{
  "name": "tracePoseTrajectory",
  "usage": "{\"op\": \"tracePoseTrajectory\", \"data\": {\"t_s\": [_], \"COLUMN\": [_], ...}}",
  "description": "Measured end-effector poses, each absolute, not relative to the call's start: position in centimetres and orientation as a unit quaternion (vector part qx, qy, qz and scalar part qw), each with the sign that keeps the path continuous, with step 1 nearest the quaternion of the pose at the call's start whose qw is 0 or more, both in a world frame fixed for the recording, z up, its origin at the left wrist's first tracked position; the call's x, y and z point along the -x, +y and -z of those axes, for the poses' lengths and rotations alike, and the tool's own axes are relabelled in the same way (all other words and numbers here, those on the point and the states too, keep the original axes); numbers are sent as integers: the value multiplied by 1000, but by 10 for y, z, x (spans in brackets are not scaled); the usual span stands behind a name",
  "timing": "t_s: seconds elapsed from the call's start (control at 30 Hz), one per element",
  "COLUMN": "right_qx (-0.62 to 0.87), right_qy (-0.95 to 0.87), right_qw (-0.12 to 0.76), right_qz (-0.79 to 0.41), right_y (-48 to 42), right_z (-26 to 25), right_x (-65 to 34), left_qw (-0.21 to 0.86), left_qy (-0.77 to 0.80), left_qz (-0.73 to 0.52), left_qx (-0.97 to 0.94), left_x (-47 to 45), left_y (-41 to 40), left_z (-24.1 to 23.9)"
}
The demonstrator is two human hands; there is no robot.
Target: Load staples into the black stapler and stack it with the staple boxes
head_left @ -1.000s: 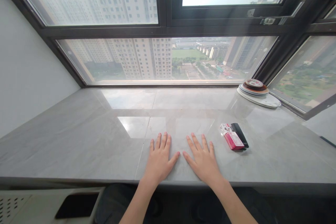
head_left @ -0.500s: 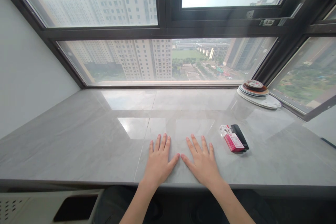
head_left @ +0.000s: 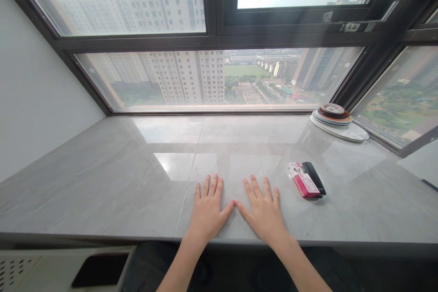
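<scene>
My left hand (head_left: 207, 210) lies flat, palm down, on the grey marble sill (head_left: 102, 182) near its front edge, fingers stretched out. My right hand (head_left: 263, 211) lies flat beside it, fingers spread, and the two thumb tips touch or nearly touch. Neither hand holds anything. A small pink and white box (head_left: 303, 180) lies on the sill just right of my right hand, with a black oblong object (head_left: 315, 178) against its right side.
A stack of round plates (head_left: 337, 121) sits at the sill's back right corner by the window frame. Large windows (head_left: 205, 73) run along the back and right. A white wall (head_left: 30, 91) closes the left side.
My right thumb has slid left until it meets my left thumb. Otherwise both hands stay flat in the same place.
</scene>
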State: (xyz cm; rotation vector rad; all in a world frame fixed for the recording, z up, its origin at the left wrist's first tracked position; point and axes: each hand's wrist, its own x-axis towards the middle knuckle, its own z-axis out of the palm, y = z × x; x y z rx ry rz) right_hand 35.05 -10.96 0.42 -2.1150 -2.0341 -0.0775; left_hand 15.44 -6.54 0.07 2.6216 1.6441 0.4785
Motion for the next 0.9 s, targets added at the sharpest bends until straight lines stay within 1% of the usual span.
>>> {"op": "tracePoseTrajectory", "data": {"t_s": [0.43,0.9], "right_qx": [723,718], "right_qy": [-683,-684], "right_qw": [105,120], "right_qz": [16,38], "right_y": [-108,-108], "right_z": [-1,3], "right_x": [-348,-345], "left_qw": [5,7], "left_qy": [524,528], "left_qz": [-151,-155], "left_qx": [-838,-835], "left_x": [-155,-155], "left_y": [-66,-66], "left_z": [-1,1]}}
